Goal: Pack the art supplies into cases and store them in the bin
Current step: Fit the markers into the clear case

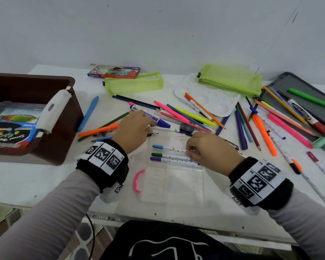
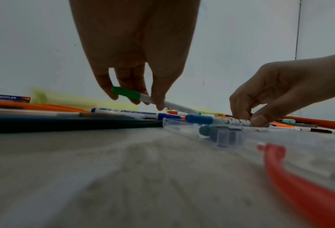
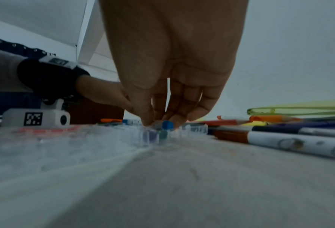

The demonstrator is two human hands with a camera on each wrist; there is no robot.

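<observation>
A clear case point(image 1: 174, 182) on the bench point(image 1: 45, 177) holds three markers point(image 1: 169, 156). The right hand point(image 1: 211, 147) pinches the blue-capped one; the left hand point(image 1: 133, 128) pinches a green-capped marker point(image 2: 126, 93). The brown bin point(image 1: 71, 109) holds boxed sets.

Near edge: bare table point(image 1: 51, 184) lies in front of the clear case point(image 1: 174, 184), open to either wrist.
Case tray: its near rows are unfilled; three markers point(image 1: 169, 153) fill the far rows.
Behind case: a dense scatter of pens and pencils point(image 1: 186, 114) blocks a flat approach.
Left side: the brown bin point(image 1: 68, 117) walls off the table's left, its white handle point(image 1: 53, 111) jutting over the rim.
Right side: loose pens point(image 1: 265, 132) and a grey lid point(image 1: 308, 94) crowd the surface.
Far edge: green pouches point(image 1: 231, 80), a palette point(image 1: 206, 96) and a crayon box point(image 1: 114, 71) line the wall.
</observation>
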